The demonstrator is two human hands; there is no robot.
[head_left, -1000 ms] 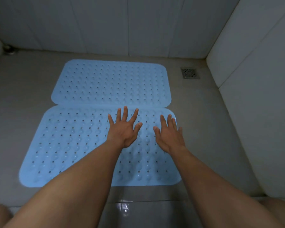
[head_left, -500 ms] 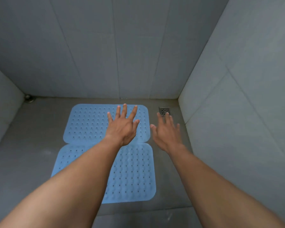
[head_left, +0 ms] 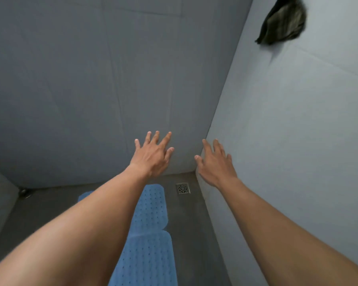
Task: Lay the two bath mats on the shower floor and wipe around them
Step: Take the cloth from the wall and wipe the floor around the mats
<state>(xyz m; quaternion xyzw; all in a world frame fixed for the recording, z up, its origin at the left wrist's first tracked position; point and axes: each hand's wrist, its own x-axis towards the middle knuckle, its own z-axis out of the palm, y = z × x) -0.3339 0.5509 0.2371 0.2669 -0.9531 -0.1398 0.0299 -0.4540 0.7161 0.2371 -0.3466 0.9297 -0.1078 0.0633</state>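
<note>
Both blue bath mats (head_left: pixel 151 240) lie flat on the shower floor (head_left: pixel 194 219) at six o'clock, end to end; left hand (head_left: pixel 152 155) and right hand (head_left: pixel 216 164) are raised, spread and empty; laying looks done; wiping next calls for the dark cloth (head_left: pixel 283 23) hanging at one o'clock.

Walls: large pale grey tiles (head_left: pixel 91 89) meeting at a corner right of centre.
Floor: dull grey-brown surface (head_left: pixel 50 205).
Drain: small square metal grate (head_left: pixel 183 188) sitting near the corner.
Right wall: dark striped cloth (head_left: pixel 283 23) hanging high.
Light: dim, even.
</note>
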